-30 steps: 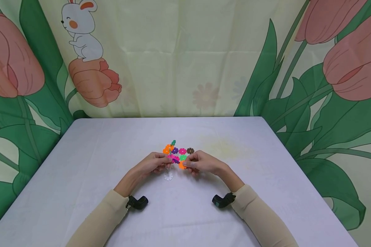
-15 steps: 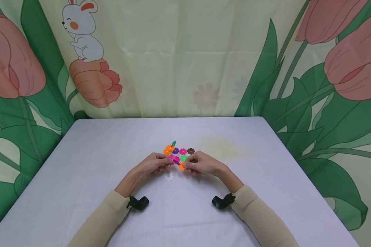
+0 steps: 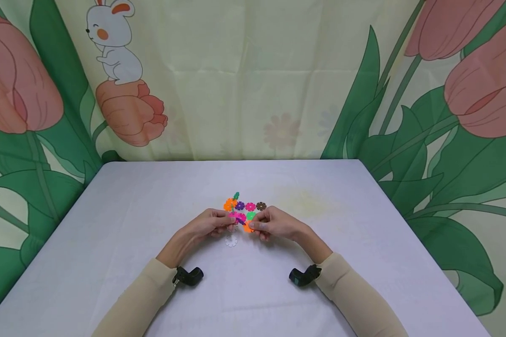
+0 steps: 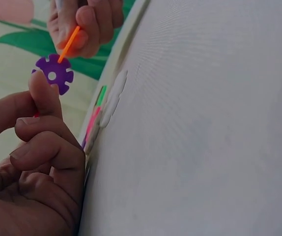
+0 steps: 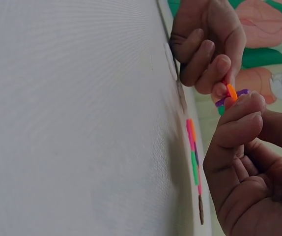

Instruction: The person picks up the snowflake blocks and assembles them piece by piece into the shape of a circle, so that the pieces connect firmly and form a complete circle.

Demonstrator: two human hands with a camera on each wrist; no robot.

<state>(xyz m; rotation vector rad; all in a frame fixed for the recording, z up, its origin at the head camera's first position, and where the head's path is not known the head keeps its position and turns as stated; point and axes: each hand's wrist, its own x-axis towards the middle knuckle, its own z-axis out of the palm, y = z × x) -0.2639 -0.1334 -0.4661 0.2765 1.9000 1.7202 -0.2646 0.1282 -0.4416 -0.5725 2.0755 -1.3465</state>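
My left hand (image 3: pixel 211 222) pinches a pink notched building disc (image 3: pixel 240 216) between thumb and fingers. Joined at an angle to it is a purple notched disc (image 4: pixel 63 73) with a round hole in its middle. From the other side my right hand (image 3: pixel 276 222) pinches an orange disc (image 4: pixel 70 43) by its edge. That orange disc stands edge-on to the purple one, its end right at the purple rim. Both hands are held close together, low over the white table. Fingers hide much of the pink disc.
Beyond the hands are more discs: purple (image 3: pixel 240 206), pink (image 3: pixel 250 206), brown (image 3: pixel 261 206), light green (image 3: pixel 250 215), orange (image 3: pixel 229 205) and dark green (image 3: pixel 236 195). A clear or white disc (image 3: pixel 231 241) lies nearer, below the left hand. A printed curtain (image 3: pixel 244 93) hangs behind the table.
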